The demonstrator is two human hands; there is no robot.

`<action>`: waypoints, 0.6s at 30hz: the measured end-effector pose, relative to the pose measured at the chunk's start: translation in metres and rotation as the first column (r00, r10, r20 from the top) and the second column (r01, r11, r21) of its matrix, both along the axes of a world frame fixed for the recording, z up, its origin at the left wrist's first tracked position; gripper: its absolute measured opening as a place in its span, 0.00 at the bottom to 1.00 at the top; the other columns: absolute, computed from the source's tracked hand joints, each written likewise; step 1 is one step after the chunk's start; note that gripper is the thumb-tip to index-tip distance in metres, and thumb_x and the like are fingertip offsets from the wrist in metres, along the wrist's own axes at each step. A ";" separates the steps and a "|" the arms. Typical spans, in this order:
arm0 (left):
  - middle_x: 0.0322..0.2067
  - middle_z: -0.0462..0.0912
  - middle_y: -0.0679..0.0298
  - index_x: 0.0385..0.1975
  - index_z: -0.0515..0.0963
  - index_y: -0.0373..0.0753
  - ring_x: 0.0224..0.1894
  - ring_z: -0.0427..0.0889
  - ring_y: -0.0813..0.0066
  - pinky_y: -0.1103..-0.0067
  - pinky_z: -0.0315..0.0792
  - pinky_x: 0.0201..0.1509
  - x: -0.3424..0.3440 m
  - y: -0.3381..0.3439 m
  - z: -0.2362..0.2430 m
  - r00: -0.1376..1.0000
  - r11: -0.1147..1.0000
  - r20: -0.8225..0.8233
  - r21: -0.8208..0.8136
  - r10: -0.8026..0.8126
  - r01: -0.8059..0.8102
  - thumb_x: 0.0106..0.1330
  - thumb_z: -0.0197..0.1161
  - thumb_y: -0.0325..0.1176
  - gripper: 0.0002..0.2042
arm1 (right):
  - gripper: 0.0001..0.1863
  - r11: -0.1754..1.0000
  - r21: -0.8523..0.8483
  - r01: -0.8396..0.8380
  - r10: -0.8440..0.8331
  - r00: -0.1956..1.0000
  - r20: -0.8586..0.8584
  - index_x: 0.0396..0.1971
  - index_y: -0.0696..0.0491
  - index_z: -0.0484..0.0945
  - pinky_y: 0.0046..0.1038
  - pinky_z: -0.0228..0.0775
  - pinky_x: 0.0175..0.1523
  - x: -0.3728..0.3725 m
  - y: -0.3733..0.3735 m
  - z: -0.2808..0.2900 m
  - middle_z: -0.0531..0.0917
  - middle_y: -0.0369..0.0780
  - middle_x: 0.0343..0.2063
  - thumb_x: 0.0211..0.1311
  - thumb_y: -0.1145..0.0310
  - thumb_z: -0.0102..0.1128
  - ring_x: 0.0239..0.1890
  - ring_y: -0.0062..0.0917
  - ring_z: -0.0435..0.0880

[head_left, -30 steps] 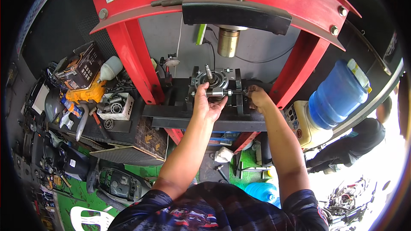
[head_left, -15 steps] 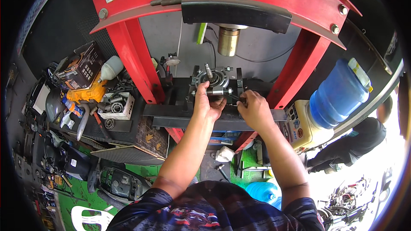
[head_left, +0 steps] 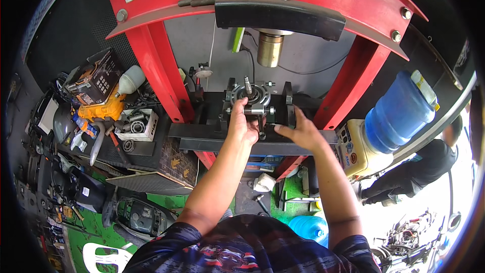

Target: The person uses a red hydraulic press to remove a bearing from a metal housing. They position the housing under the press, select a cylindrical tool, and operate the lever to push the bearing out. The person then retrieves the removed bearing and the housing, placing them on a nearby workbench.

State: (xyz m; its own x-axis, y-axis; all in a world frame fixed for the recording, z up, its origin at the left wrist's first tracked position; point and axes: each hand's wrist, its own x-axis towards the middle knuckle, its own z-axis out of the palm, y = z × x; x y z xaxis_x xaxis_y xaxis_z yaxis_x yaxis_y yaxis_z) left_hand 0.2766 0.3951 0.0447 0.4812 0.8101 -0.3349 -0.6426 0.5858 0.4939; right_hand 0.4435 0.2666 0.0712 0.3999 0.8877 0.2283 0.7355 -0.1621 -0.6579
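My left hand [head_left: 243,124] is closed around the near side of a bearing splitter [head_left: 258,108], its thumb on top. The splitter is a steel clamp with bolts sticking out at its sides. A bright stepped shaft [head_left: 248,86] rises from a round metal part in its middle. Below the clamp, beside my left fingers, a dark bar with a rounded end [head_left: 261,130] points toward me; its other end is hidden. My right hand [head_left: 306,132] is open, thumb and fingers spread, holding nothing. It is just right of a black upright metal block [head_left: 288,98].
A red press frame [head_left: 348,88] surrounds the work, its brass-coloured ram [head_left: 270,49] overhead. The black press bed [head_left: 217,145] runs across the front. A cluttered bench with a hammer [head_left: 117,144] is left; a blue water jug [head_left: 401,111] is right. A person [head_left: 419,169] bends at far right.
My right hand has opened and drawn back from the dark bar, which has swung toward me. The black block on the right sits slightly farther right. My left hand keeps its hold.
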 end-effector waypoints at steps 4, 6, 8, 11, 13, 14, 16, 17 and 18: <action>0.41 0.85 0.61 0.50 0.76 0.42 0.36 0.86 0.65 0.66 0.83 0.38 0.000 0.004 -0.006 1.000 0.999 0.012 0.039 0.001 -0.001 0.66 0.66 0.49 0.20 | 0.49 1.000 -0.005 -0.030 0.030 0.999 -0.013 0.71 0.70 0.57 0.42 0.72 0.65 -0.006 0.013 -0.019 0.78 0.66 0.56 0.54 0.60 0.68 0.60 0.55 0.79; 0.40 0.85 0.61 0.49 0.77 0.42 0.36 0.86 0.65 0.66 0.83 0.38 -0.003 0.001 -0.002 1.000 0.999 0.002 0.026 0.029 -0.029 0.66 0.65 0.49 0.20 | 0.49 0.997 -0.076 -0.021 0.016 0.998 -0.065 0.72 0.70 0.56 0.42 0.73 0.65 -0.021 0.011 -0.002 0.79 0.66 0.54 0.53 0.62 0.66 0.58 0.55 0.81; 0.40 0.85 0.61 0.48 0.77 0.42 0.37 0.86 0.65 0.66 0.84 0.40 -0.001 0.001 -0.003 0.999 0.999 0.026 0.036 0.032 -0.032 0.66 0.65 0.48 0.19 | 0.49 0.995 -0.099 0.002 -0.009 0.997 -0.072 0.72 0.70 0.56 0.42 0.73 0.65 -0.027 0.013 0.002 0.80 0.65 0.53 0.53 0.63 0.66 0.57 0.55 0.82; 0.40 0.85 0.61 0.48 0.78 0.42 0.38 0.87 0.65 0.65 0.85 0.41 0.002 0.001 -0.003 0.999 0.998 0.020 0.035 0.046 -0.046 0.66 0.65 0.47 0.18 | 0.49 0.996 -0.089 0.020 -0.025 0.998 -0.053 0.72 0.70 0.56 0.42 0.73 0.65 -0.031 0.021 -0.008 0.80 0.65 0.53 0.52 0.63 0.66 0.58 0.55 0.81; 0.40 0.85 0.61 0.49 0.78 0.43 0.38 0.87 0.64 0.64 0.85 0.43 0.004 -0.001 -0.002 0.998 0.998 0.021 0.025 0.052 -0.052 0.66 0.66 0.47 0.18 | 0.49 0.997 -0.081 0.003 -0.008 0.998 -0.060 0.72 0.70 0.56 0.42 0.73 0.65 -0.033 0.024 -0.006 0.80 0.65 0.54 0.52 0.62 0.66 0.58 0.55 0.81; 0.39 0.85 0.63 0.47 0.78 0.43 0.37 0.86 0.66 0.66 0.84 0.42 0.005 -0.002 -0.002 0.998 0.999 0.031 0.011 0.049 -0.049 0.66 0.66 0.46 0.17 | 0.50 0.997 -0.076 -0.005 0.000 0.998 -0.063 0.72 0.70 0.56 0.42 0.73 0.65 -0.035 0.024 -0.006 0.79 0.65 0.54 0.52 0.62 0.67 0.58 0.55 0.81; 0.37 0.84 0.65 0.45 0.79 0.44 0.35 0.84 0.69 0.68 0.82 0.40 0.004 -0.003 0.000 0.997 0.999 0.053 -0.014 0.047 -0.046 0.66 0.68 0.45 0.15 | 0.49 1.000 -0.015 -0.014 0.014 1.000 -0.015 0.72 0.70 0.56 0.42 0.73 0.65 -0.037 0.028 -0.015 0.79 0.66 0.55 0.52 0.62 0.66 0.58 0.55 0.81; 0.37 0.84 0.65 0.45 0.79 0.44 0.36 0.84 0.69 0.68 0.82 0.41 0.005 -0.003 0.000 0.997 0.999 0.053 -0.004 0.048 -0.048 0.66 0.67 0.45 0.15 | 0.49 1.000 0.018 -0.022 0.021 1.000 0.009 0.72 0.70 0.56 0.42 0.73 0.65 -0.038 0.030 -0.017 0.78 0.66 0.55 0.52 0.62 0.66 0.59 0.55 0.81; 0.38 0.84 0.65 0.46 0.79 0.44 0.36 0.84 0.68 0.68 0.83 0.41 0.006 -0.004 0.001 0.997 0.999 0.053 0.006 0.049 -0.049 0.67 0.67 0.45 0.15 | 0.49 1.000 0.009 -0.021 0.021 1.000 0.003 0.72 0.70 0.56 0.42 0.73 0.65 -0.037 0.030 -0.018 0.79 0.66 0.55 0.52 0.62 0.66 0.58 0.55 0.81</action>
